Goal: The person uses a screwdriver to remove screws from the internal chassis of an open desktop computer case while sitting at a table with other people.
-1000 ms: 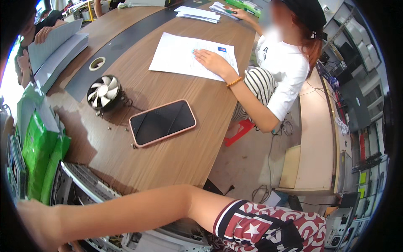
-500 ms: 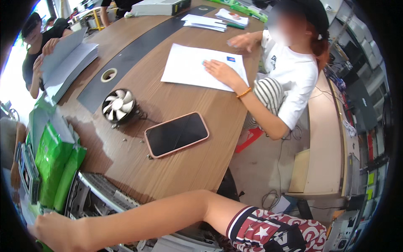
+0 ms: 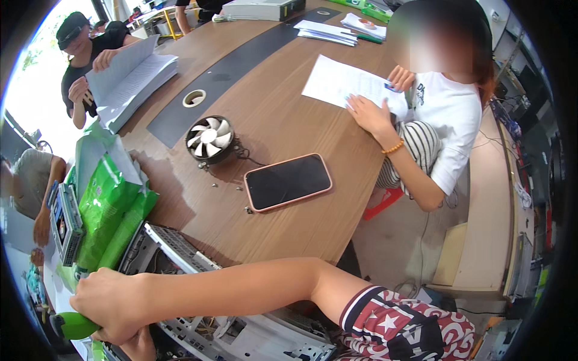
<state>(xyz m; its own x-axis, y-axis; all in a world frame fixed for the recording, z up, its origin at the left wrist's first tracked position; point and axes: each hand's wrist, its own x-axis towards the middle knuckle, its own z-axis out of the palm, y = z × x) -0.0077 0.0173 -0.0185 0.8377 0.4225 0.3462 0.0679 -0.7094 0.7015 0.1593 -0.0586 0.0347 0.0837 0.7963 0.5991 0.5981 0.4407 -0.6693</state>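
My right hand (image 3: 105, 301), at the end of a forearm crossing the lower frame from the right, is closed round a green-handled tool (image 3: 81, 326) at lower left. Beneath its wrist, part of my left hand (image 3: 138, 344) shows, its fingers hidden. Both are over an open metal computer case (image 3: 180, 253) with wires inside. Green plastic packages (image 3: 111, 210) lean just beyond it, beside a metal component (image 3: 65, 222). A black cooler fan (image 3: 209, 137) with white blades, small screws and a pink-cased phone (image 3: 286, 180) lie on the wooden table (image 3: 289, 228).
A co-worker (image 3: 445, 132) at the right has both hands at a paper sheet (image 3: 331, 81). Another (image 3: 78, 72) at upper left turns a thick paper stack (image 3: 132, 90). Another person sits at the left edge. A tape roll (image 3: 194, 97) and more papers (image 3: 325, 33) lie farther back.
The view has shifted, with the scene sliding right. My right hand is slightly higher, its green tool now clearly showing. The right-hand co-worker's other hand has come from the back papers to the sheet.
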